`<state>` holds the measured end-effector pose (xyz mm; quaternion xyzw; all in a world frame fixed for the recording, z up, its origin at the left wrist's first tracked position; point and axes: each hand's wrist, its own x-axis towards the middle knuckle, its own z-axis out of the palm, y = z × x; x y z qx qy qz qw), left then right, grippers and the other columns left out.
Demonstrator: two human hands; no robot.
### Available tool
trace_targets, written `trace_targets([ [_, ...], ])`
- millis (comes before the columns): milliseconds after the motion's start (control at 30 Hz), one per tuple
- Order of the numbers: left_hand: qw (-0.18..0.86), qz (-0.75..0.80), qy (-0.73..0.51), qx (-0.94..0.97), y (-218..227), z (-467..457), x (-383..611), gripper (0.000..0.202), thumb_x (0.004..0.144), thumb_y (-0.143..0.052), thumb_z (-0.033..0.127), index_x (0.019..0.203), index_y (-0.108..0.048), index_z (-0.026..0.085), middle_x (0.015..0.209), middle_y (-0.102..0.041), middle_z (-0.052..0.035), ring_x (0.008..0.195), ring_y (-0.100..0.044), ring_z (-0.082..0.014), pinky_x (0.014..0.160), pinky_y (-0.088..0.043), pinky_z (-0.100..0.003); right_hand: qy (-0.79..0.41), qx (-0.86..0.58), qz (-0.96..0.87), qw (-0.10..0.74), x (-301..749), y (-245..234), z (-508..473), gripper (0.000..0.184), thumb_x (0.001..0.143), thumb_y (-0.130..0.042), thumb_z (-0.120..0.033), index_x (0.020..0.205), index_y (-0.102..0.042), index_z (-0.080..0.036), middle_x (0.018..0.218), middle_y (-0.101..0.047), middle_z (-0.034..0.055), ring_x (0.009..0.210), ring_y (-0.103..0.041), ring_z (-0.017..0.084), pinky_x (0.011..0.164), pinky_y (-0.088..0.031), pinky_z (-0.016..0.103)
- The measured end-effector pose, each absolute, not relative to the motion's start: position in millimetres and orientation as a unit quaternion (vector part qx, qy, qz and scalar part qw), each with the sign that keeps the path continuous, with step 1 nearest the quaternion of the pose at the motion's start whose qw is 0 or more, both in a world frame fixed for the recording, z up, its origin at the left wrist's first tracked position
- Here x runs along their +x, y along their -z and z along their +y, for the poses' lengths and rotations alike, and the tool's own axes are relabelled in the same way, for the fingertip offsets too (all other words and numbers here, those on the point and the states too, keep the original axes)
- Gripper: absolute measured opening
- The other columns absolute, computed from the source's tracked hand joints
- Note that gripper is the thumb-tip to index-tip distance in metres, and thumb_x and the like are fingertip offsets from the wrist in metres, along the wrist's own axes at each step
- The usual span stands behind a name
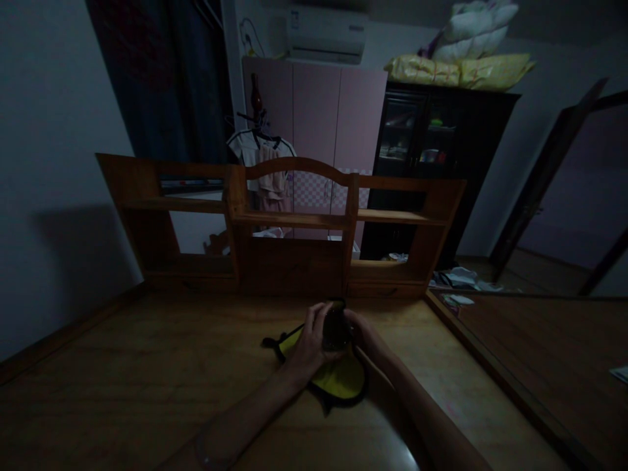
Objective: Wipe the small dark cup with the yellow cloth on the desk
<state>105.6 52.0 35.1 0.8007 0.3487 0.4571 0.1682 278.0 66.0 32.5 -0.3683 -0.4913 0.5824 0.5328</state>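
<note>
Both hands meet over the middle of a wooden desk (pixel 147 373). My left hand (pixel 309 343) wraps its fingers round the left side of a small dark object (pixel 335 327). My right hand (pixel 366 337) grips the same object from the right. The room is dim, so I cannot make out what the object is. Under the hands lies a yellow cloth with a dark border (pixel 343 383), flat on the desk.
A wooden shelf unit (pixel 289 219) stands along the desk's back edge. Behind it are a pink wardrobe (pixel 318 111), hanging clothes (pixel 265 163) and a dark glass cabinet (pixel 432 144) with bundles on top. A raised ledge (pixel 490 366) bounds the desk's right side.
</note>
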Motion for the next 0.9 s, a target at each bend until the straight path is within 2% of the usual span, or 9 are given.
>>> trace_targets([
  [100,0.166,0.335,-0.466,0.802,-36.3,52.3,106.4,0.093,0.065,-0.081,0.016,0.141,-0.030,0.029,0.138,-0.039,-0.0078,0.130,-0.040,-0.0277,0.112,-0.036,-0.048,-0.577,-0.357,-0.501,0.537,278.5,-30.0,67.7,0.044,0.079,-0.064,-0.052,0.108,-0.068,-0.020,0.108,-0.069,0.0057,0.102,-0.061,0.026,0.086,-0.048,0.036],
  [233,0.163,0.340,-0.467,0.800,-34.6,52.7,106.2,0.092,0.066,-0.080,0.016,0.142,-0.029,0.028,0.138,-0.040,-0.0070,0.130,-0.041,-0.0253,0.111,-0.037,-0.044,-0.555,-0.367,-0.524,0.532,280.7,-30.9,67.2,0.043,0.080,-0.067,-0.047,0.117,-0.065,-0.025,0.121,-0.064,0.0036,0.113,-0.056,0.026,0.094,-0.045,0.039],
  [367,0.146,0.364,-0.471,0.790,-34.4,52.2,107.0,0.092,0.064,-0.080,0.018,0.141,-0.030,0.027,0.134,-0.042,-0.0073,0.126,-0.046,-0.0261,0.107,-0.041,-0.043,-0.527,-0.379,-0.557,0.517,283.2,-30.6,67.7,0.042,0.080,-0.068,-0.047,0.115,-0.065,-0.023,0.116,-0.066,0.0047,0.109,-0.059,0.025,0.095,-0.044,0.039],
  [500,0.141,0.378,-0.459,0.791,-37.0,50.3,107.6,0.094,0.062,-0.078,0.015,0.142,-0.030,0.028,0.133,-0.042,-0.0077,0.123,-0.048,-0.0270,0.104,-0.045,-0.042,-0.501,-0.372,-0.589,0.513,281.3,-28.3,68.5,0.046,0.078,-0.070,-0.046,0.117,-0.063,-0.022,0.109,-0.068,0.0056,0.101,-0.062,0.024,0.088,-0.049,0.037],
  [700,0.146,0.384,-0.416,0.811,-37.2,48.0,105.8,0.099,0.065,-0.078,0.016,0.146,-0.024,0.032,0.134,-0.040,-0.0085,0.120,-0.051,-0.0280,0.097,-0.049,-0.044,-0.465,-0.349,-0.618,0.530,275.5,-23.1,67.2,0.038,0.080,-0.066,-0.032,0.117,-0.061,-0.022,0.105,-0.069,0.0050,0.094,-0.065,0.021,0.084,-0.052,0.034],
  [900,0.125,0.379,-0.413,0.819,-35.2,46.1,106.4,0.089,0.068,-0.078,0.018,0.142,-0.031,0.035,0.134,-0.038,-0.0072,0.119,-0.051,-0.0278,0.096,-0.050,-0.044,-0.410,-0.379,-0.636,0.533,276.0,-24.8,65.1,0.035,0.079,-0.062,-0.022,0.113,-0.063,-0.020,0.099,-0.071,0.0049,0.092,-0.066,0.023,0.082,-0.052,0.034],
])
